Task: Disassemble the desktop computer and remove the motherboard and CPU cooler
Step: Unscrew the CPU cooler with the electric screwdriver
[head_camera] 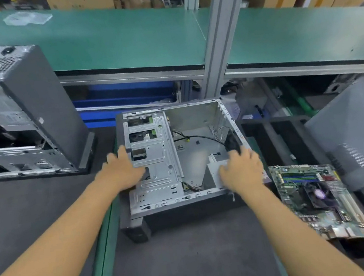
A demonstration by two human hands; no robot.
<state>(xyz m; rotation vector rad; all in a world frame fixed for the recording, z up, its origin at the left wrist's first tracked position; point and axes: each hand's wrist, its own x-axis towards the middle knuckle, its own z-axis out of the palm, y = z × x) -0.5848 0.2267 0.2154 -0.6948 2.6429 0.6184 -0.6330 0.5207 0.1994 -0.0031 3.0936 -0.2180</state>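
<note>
1. Nearest you lay the dark mat [188, 258] on the green table [105, 254]. Both your bare forearms reached across it to the opened case [193, 159], which lay on its side at the mat's far edge.
2. The motherboard [347, 222] was already out of the case. It lay flat on the table just right of the case, and the CPU cooler [318, 194] sat on it, apparently not yet taken off.
3. That board lay close beside your right forearm. A careless sweep of the arm, or sliding the case rightward, could have knocked it or scraped its parts.
4. Loose black cables [202, 137] trailed inside the case. Had you lifted or turned the case, they could have snagged. Its bare sheet-metal edges could also have nicked unprotected fingers.
5. Your left hand [122, 172] lay palm down on the drive cage [152, 146] at the case's left side. Its fingers were spread and fairly straight, and it grasped nothing.
6. Your right hand [241, 169] sat at the case's near right corner, with the fingers bent over the right wall. Blur hid whether it gripped the metal or merely rested there.
7. A second tower [30, 100] stood at the far left. A grey side panel [357, 127] leaned at the right, beyond the motherboard.
</note>
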